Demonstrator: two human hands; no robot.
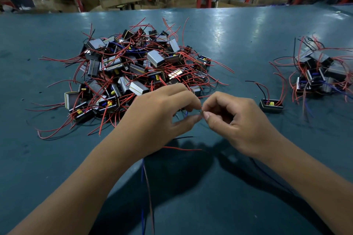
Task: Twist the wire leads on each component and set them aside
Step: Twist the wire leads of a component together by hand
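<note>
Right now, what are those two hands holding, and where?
Both the left hand and right hand pinch thin wire leads at their tips, between thumb and fingers.

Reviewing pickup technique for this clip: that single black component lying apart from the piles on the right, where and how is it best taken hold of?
Probably by the body of the lone component, pinched across its two long sides from above. It lies flat and open side up on the table, apart from the finished pile, so both flanks are clear. Its red and black leads rise from inside and trail off, so avoid lifting by them.
</note>
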